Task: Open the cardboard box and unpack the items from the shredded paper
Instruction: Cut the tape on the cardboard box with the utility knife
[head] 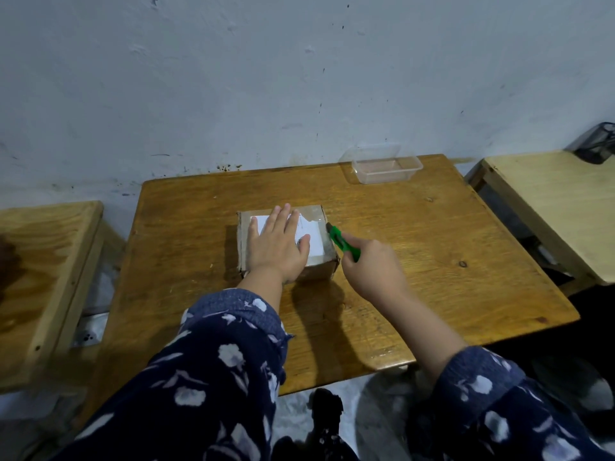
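cardboard box, small, brown, closed; stands near the middle of a wooden counter. white label and clear tape on its top face. flaps not yet lifted; no shredded paper showing.

left hand: laid flat on the box top, palm down, fingers spread and straight, grasping nothing, only pressing on the lid. thumb points toward the right edge of the box, across the label.

right hand: just right of the box, closed around a green cutter. fingers curled tight on the handle; the tip of the cutter touches or nearly touches the top right edge of the box, close beyond the left thumb. whether the blade is out cannot be told.

sleeves: dark blue with white flower print, both arms; right sleeve pushed up to the forearm.

clear plastic tub: empty-looking, rectangular, at the far edge of the counter, well beyond the right hand, with what seems a clear lid tucked behind it.

second wooden counter: to the left of the left hand, apart from the first by a gap.

pale wooden counter: to the right of the right hand, with a dark object at its far corner, too cropped to tell.

wall: blue-grey, marked and scuffed, behind all three.
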The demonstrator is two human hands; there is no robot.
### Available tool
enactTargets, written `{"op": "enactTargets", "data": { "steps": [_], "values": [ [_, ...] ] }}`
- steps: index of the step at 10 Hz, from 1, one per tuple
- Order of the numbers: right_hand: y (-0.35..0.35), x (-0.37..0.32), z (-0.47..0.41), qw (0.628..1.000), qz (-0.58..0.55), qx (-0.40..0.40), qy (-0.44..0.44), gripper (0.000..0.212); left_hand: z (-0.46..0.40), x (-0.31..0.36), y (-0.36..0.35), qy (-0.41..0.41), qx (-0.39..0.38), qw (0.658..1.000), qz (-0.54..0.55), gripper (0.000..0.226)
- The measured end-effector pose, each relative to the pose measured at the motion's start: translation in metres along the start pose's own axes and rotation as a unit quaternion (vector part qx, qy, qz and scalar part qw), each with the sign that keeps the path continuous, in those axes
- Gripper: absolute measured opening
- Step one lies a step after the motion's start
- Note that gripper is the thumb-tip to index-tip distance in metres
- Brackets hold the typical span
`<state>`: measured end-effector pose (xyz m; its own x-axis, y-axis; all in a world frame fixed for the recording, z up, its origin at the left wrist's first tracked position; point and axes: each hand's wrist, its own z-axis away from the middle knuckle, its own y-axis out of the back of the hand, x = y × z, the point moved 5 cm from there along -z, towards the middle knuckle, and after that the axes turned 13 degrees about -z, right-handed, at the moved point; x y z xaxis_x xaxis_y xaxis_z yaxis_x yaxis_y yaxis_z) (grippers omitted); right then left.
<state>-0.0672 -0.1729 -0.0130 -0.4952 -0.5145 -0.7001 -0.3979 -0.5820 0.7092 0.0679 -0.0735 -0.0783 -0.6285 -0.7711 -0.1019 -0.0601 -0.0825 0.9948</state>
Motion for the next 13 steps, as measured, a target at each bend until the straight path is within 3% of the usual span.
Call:
{"op": "enactTargets", "data": {
  "steps": [8, 11, 13],
  "values": [
    [-0.005, 0.025, 0.062, 0.999, -0.037, 0.021, -0.002, 0.048, 0.0, -0.001, -0.002, -0.01, -0.01, 1.0, -0.007, 0.061],
    [-0.017, 0.04, 0.064, 0.978, -0.192, 0.077, -0.027, 0.041, 0.001, -0.001, 0.0, -0.021, -0.013, 1.0, 0.004, 0.061],
    [-0.04, 0.034, 0.025, 0.966, -0.239, 0.075, -0.071, 0.064, 0.001, -0.001, -0.001, -0.022, -0.025, 0.999, 0.016, 0.061]
  ]
}}
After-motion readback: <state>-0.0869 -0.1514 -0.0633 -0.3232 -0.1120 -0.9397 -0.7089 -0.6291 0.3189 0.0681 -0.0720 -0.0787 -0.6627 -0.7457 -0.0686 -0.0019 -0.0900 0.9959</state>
